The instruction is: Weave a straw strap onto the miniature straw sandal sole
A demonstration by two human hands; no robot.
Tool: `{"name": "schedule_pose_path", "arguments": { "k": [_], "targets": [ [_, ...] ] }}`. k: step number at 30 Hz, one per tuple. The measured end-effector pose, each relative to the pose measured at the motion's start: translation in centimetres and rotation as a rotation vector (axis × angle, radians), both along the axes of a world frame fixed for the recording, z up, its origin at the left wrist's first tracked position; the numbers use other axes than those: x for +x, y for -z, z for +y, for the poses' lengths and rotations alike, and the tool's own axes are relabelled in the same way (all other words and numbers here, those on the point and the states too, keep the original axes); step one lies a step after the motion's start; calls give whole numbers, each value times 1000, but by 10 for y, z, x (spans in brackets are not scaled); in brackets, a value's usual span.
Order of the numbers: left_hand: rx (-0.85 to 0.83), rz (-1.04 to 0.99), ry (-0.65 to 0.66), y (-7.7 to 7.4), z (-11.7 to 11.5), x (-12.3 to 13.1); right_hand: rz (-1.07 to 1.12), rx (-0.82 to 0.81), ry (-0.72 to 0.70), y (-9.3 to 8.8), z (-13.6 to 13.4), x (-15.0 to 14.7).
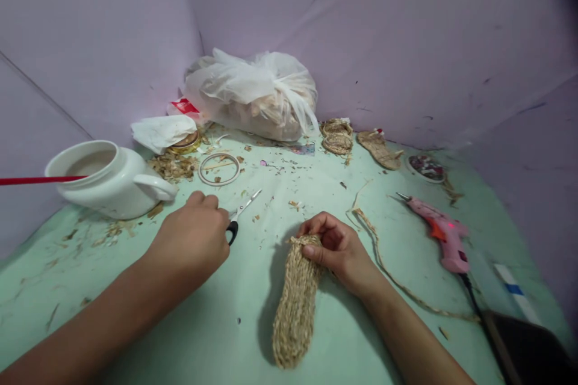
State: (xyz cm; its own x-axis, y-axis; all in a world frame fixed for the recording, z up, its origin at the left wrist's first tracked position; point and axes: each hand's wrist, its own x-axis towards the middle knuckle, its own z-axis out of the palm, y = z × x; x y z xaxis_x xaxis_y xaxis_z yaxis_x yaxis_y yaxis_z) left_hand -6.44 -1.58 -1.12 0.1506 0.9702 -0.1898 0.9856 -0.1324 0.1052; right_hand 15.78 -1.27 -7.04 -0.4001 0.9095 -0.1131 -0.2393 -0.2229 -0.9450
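My right hand [336,249] pinches the upper end of a woven straw shoe sole [295,307] between thumb and fingers. The sole is long, narrow and made of braided rope, its lower end pointing toward me. To the left, my left hand [194,234] is closed, back of the hand up, over the handles of small scissors [244,207]. One black finger loop shows beside the knuckles; the other is hidden under the hand. The scissors' blades point away to the right. A loose braided straw cord [383,264] curves across the table right of my right hand.
A white pot [112,192] with a red stick [40,180] stands at left. A ring [219,159], a stuffed plastic bag [253,96], straw coils [337,136], another sole [379,149] and a small dish [425,168] lie farther back. A pink glue gun [440,231] with its cord lies right.
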Motion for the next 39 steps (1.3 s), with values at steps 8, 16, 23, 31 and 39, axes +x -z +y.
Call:
{"name": "schedule_pose_path", "arguments": {
  "k": [8,16,23,31,39],
  "targets": [
    [-771,-1010,-374,15,4,41,-30,-14,-41,0,-4,-4],
    [-830,-1112,-395,27,8,41,-107,5,-78,-4,-5,-6],
    [-394,-728,185,21,4,35,-40,-28,-118,-5,-5,-5],
    [98,-256,540,17,-6,27,-63,-2,-103,-6,-6,-5],
    [-558,-890,-68,16,-5,34,-91,20,-87,-4,-6,-5]
  ]
}}
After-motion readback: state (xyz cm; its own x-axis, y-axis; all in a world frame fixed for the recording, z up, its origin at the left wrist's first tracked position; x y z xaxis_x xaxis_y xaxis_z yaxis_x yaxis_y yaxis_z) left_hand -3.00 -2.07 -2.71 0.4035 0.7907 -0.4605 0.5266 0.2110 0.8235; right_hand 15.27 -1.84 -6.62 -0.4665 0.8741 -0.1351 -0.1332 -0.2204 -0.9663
